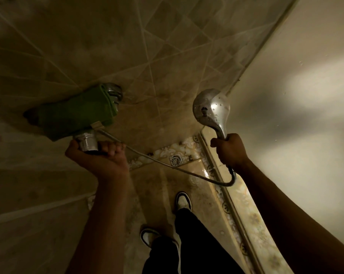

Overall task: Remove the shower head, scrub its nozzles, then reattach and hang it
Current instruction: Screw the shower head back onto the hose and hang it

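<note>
Site: dim tiled shower area, seen from above.

Rt hand (229,149): fist closed round the handle of the chrome, round-headed hand shower (210,107), held upright, off any holder, just beside the pale wall (305,76). Back of head faces camera w/ water beads on it; nozzle face turned away, condition not visible.

Lt hand (100,153): fingers wrapped round the short silver cylindrical spout (87,142) at the underside of the wall mixer, which is draped w/ a green folded cloth (76,113). Chrome fitting (112,93) shows at the cloth's far end.

Thin metal flexible hose (157,161) runs from the mixer area, sags, loops up into the base of the handle below the rt fist. Head appears still coupled to hose; joint itself too dark to confirm.

Floor: wet patterned tiles, square metal drain (175,160) below the hose; two shoes visible.

Handling assessment: head likely light, rigid, hollow; wet chrome = slippery, so grip low on the narrow handle as now, not on the bulb. Hose is limp, will tug and swing the head if released. Coupling nut at handle base is probably the take-hold pt for unscrewing; steady the handle w/ one hand, turn the nut w/ the other. Dropping onto tile risks cracking the head.
</note>
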### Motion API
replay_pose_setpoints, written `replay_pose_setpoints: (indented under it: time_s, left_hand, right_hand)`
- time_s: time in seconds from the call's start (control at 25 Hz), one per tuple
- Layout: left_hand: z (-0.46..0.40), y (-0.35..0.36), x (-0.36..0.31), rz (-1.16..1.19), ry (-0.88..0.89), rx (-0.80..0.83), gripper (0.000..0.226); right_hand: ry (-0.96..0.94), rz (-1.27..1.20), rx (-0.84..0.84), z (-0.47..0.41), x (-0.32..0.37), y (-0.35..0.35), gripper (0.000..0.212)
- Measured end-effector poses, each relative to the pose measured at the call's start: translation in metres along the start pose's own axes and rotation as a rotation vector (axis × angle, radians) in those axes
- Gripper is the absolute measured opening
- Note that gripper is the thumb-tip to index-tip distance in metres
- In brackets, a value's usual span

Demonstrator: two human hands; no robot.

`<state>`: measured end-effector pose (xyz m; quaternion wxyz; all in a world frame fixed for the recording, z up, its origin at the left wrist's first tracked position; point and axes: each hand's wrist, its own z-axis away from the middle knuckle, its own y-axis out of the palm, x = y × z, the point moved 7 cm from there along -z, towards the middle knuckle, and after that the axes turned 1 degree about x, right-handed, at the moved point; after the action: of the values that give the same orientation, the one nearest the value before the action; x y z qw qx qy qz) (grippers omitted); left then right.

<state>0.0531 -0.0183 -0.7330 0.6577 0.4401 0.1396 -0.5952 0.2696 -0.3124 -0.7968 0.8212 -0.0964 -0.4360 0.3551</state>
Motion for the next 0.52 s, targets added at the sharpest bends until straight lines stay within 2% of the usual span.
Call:
replay_pose_setpoints:
  time_s: [0.2,0.36,0.52]
  left_hand:
    - [-0.006,0.007,0.004,0.038,0.065,0.003,0.053]
    - [-0.002,0.004,0.011,0.216,0.055,0.012,0.052]
    - [0.002,0.005,-0.003,0.094,0.122,0.011,0.052]
  right_hand:
    - [-0.014,0.026,-0.01,0.001,0.001,-0.004,0.023]
    - [-0.036,0.046,0.004,0.009,0.002,-0.006,0.022]
    - [-0.116,0.039,-0.002,0.026,0.018,-0.007,0.016]
